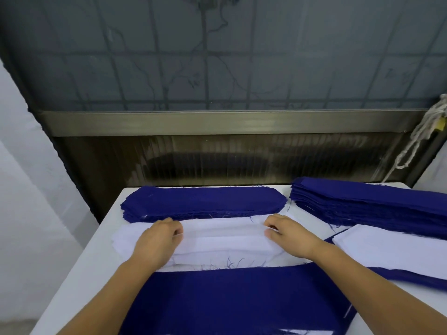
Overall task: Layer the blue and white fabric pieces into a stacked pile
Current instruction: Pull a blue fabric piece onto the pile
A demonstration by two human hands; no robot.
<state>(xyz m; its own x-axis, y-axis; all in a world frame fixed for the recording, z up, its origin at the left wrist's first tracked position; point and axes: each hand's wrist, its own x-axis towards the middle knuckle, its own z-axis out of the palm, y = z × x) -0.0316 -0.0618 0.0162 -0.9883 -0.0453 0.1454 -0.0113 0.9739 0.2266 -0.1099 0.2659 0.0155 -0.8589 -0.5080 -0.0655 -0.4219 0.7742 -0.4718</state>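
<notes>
Two hands (159, 240), perhaps four blue stacks (203, 201).

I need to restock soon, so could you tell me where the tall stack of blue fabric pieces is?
The tall stack of blue fabric pieces sits at the table's far right, behind the white fabric piece.

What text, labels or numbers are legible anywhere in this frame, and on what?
None readable.
Blue fabric stack at the back: no print or tag.
White fabric under the left hand and right hand: plain.
Blue pile at right and the white piece in front of it: no markings.
Yellow tag by the white rope: too small to read, if it bears any text.
Window pane: only branch shadows.
</notes>
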